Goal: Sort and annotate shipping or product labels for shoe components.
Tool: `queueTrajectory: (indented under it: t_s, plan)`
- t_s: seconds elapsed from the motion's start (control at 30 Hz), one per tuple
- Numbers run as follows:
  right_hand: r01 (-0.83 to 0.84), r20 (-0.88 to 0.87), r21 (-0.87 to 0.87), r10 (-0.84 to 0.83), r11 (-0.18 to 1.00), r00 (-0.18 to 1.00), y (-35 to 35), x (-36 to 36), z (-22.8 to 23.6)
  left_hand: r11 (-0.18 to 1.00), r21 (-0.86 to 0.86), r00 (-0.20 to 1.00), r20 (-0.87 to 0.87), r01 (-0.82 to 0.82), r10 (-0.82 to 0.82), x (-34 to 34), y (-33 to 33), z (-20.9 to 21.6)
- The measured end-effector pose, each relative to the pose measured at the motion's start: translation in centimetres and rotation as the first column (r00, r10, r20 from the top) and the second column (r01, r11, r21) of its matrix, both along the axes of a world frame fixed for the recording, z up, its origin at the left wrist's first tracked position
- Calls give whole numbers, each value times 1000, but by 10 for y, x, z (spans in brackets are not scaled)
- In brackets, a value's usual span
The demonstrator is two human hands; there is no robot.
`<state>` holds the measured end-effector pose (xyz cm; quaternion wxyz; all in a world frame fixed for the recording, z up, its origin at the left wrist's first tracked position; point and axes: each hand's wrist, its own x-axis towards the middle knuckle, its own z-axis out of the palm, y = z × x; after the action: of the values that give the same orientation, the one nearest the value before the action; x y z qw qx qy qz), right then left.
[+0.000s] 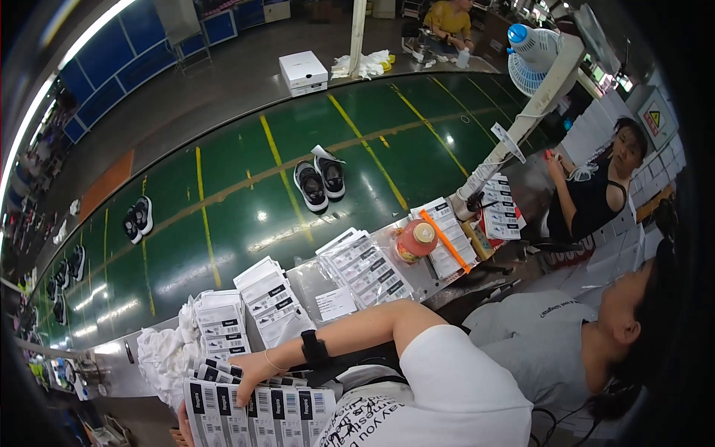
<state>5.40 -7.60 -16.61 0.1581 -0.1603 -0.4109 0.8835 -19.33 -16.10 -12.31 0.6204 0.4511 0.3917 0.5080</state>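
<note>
A stack of printed label sheets [257, 417] with barcodes and dark blocks is held up in front of me at the lower left. My right hand [257, 370], a black band on its wrist, grips the top edge of the sheets, fingers over the front. At their left edge only a few fingers of my left hand [182, 426] show, curled round the side; the rest is behind the paper. Beyond my right hand stand more label stacks: one [221, 328] beside a crumpled white cloth heap [165, 354], and another [274, 304] to its right.
A green conveyor belt [231, 223] with yellow lines carries several dark shoes [319, 180]. Along its near ledge lie more label sheets [365, 270], a bottle [417, 240] and an orange strip [445, 240]. A co-worker in grey [536, 350] sits close on my right.
</note>
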Motion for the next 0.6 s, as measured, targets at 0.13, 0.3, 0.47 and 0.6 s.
queueTrajectory:
  t_s: [0.13, 0.3, 0.47, 0.6]
  plan:
    - [149, -8, 29, -149, 988, 989, -4, 18, -4, 993, -109, 990, -128, 42, -56, 24, 21, 21]
    - [152, 42, 70, -155, 986, 987, 0, 29, -8, 982, -146, 977, -155, 122, -144, 64, 22, 82]
    - [184, -1, 108, -185, 977, 983, 3, 42, 4, 996, -61, 822, -562, 67, -90, 38, 35, 21]
    - [208, 68, 190, -224, 960, 972, 3, 42, 0, 996, -85, 817, -573, 8, -56, 29, 30, 8]
